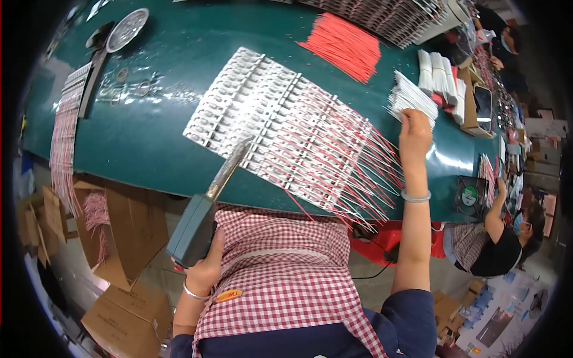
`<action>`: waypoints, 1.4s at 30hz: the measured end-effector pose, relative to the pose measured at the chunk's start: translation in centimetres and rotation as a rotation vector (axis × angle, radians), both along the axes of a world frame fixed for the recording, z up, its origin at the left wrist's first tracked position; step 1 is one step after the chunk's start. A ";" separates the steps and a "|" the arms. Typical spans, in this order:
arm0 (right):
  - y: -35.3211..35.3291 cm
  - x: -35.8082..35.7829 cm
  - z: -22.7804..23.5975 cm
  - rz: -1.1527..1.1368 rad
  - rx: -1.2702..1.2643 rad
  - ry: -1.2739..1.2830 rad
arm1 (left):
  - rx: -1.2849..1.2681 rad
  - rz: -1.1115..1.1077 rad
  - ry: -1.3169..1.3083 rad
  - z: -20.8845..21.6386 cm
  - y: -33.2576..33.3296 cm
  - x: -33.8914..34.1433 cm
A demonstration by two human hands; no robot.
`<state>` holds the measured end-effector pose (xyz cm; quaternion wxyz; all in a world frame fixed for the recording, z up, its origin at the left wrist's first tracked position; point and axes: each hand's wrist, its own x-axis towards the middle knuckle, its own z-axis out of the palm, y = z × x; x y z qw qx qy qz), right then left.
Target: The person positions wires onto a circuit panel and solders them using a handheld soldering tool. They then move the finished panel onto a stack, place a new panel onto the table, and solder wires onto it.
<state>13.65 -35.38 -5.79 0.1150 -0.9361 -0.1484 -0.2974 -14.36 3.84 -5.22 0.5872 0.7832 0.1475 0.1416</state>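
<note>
My left hand [207, 265] is closed around the handle of a soldering gun [200, 224]. Its long metal barrel slants up to the right, and the tip lies over a white panel of small boards [233, 89] on the table. Red and white wires [373, 170] stick out from the right part of the panel, several reaching past its near edge. At the right, my right hand [416, 128] pinches at the near end of a loose pile of white wires [412, 95]. Whether a wire is between the fingertips is too small to tell.
A stack of red wires [346, 46] lies beyond the panel. Bundled white wires [439, 74] and a cardboard box [477, 107] stand at the right. A wired strip [65, 125] and a round metal dish [127, 31] are at the left. A co-worker [495, 238] sits near a fan [471, 194].
</note>
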 end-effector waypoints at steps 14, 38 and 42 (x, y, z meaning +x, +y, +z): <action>6.7 -0.9 8.1 0.111 -0.743 0.205 | 0.038 0.026 -0.018 0.2 0.6 -0.3; 20.1 -13.5 1.4 0.508 0.221 0.266 | -0.066 0.065 0.093 1.8 -0.4 -1.0; 19.9 -13.6 1.8 0.501 0.188 0.283 | 0.090 -0.028 0.117 1.6 0.1 -0.9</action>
